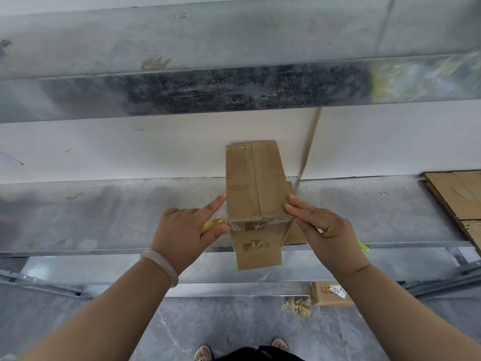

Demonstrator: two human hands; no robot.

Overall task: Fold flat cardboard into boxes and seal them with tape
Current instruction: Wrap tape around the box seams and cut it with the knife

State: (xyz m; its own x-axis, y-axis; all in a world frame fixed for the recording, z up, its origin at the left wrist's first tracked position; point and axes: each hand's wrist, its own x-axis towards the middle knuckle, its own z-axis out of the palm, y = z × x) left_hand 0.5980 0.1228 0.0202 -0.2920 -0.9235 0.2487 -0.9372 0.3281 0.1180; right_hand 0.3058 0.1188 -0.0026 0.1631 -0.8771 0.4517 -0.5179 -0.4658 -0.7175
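Resting at the near edge of the metal table (104,217), the cardboard box (256,183) has clear tape (260,221) over its near top edge; its printed mark is unreadable. The left hand (182,233) sets a straight index finger on the box's left side; whether its curled fingers hold the yellow object (210,225) beneath cannot be told. The right hand (322,227) presses flat fingers against the right side. On the floor, a carton (322,298) bears a label (337,290) reading "539".

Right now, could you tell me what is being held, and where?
The cardboard box, steadied at its near end: left hand on its left edge, right hand on its right edge.
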